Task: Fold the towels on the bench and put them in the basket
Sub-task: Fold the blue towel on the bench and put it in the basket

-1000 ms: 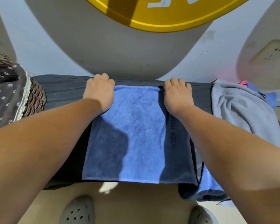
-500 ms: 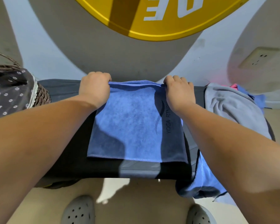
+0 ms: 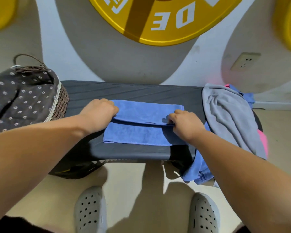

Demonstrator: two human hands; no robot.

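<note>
A blue towel lies on the dark bench, its far part doubled over toward me. My left hand grips the left end of that folded edge. My right hand pinches the right end of the same edge. The flap reaches about halfway down the towel. At the bench's left end stands a wicker basket with a dark floral lining. A grey towel lies crumpled at the right end, over pink and blue cloth.
Another blue cloth hangs off the bench's front right corner toward the floor. The wall with a wall socket and a yellow disc runs right behind the bench. My grey clogs stand on the beige floor below.
Both hands have taken the towel's far edge and pulled it toward me, so the towel is folded over on itself. The camera has tilted up and back.
</note>
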